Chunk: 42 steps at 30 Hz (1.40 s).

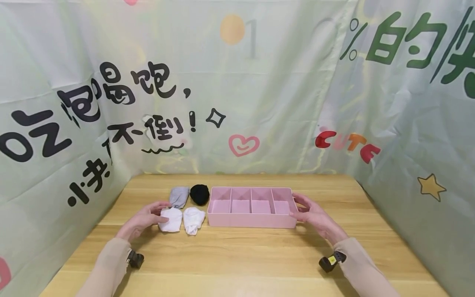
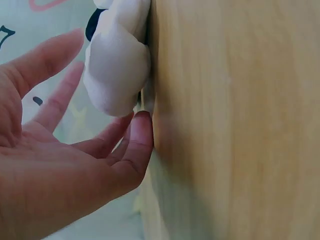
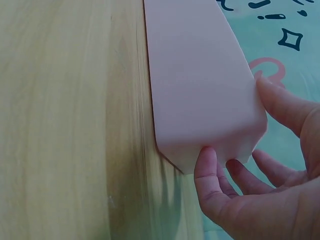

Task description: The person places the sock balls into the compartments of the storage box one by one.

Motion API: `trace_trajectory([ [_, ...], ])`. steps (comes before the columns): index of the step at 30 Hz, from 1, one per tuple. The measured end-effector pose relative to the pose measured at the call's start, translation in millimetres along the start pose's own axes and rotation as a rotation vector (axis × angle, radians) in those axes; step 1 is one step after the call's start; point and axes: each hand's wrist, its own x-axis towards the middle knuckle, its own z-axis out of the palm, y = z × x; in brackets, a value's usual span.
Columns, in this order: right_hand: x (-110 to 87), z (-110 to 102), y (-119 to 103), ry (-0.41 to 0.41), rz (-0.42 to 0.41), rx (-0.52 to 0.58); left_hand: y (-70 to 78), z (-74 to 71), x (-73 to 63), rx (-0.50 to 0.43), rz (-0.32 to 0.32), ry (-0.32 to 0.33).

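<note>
the left hand (image 1: 144, 219), loosely spread, is the nearer to the outer white sock (image 1: 172, 221), which lies left of the pink box (image 1: 252, 221) running crosswise, its right end touched by the relaxed right hand (image 1: 316, 216).

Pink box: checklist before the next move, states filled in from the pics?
1. Pink box upright on table: ok.
2. All four compartments unfilled: ok.
3. Right hand at the box's right end: ok, touching.
4. Right hand's hold firm: cannot tell.
5. Left hand gripping left white bundle: not ok, not closed round it.
6. That bundle apart from grey bundle: cannot tell, very close.
</note>
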Motion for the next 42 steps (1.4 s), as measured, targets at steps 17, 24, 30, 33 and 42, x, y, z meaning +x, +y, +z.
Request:
trace_trajectory([
  [17,-2.5,-8,-3,0.003,0.026,-0.032,1.4,-1.4,18.4,-0.058,-0.032,-0.084],
  [24,-1.5,-6,-5,-0.007,0.018,-0.039,-0.5,-0.4,14.4,-0.063,-0.032,-0.042],
  [30,-0.3,-4,-5,-0.036,0.011,-0.037,-2.4,-1.2,7.6,-0.129,-0.036,-0.003],
  [33,0.3,-4,-5,-0.031,0.015,-0.029,-0.3,-0.1,7.8,-0.184,-0.026,0.007],
  [42,-1.8,-4,-3,-0.024,0.020,-0.023,13.0,-1.3,9.3,-0.210,0.011,0.074],
])
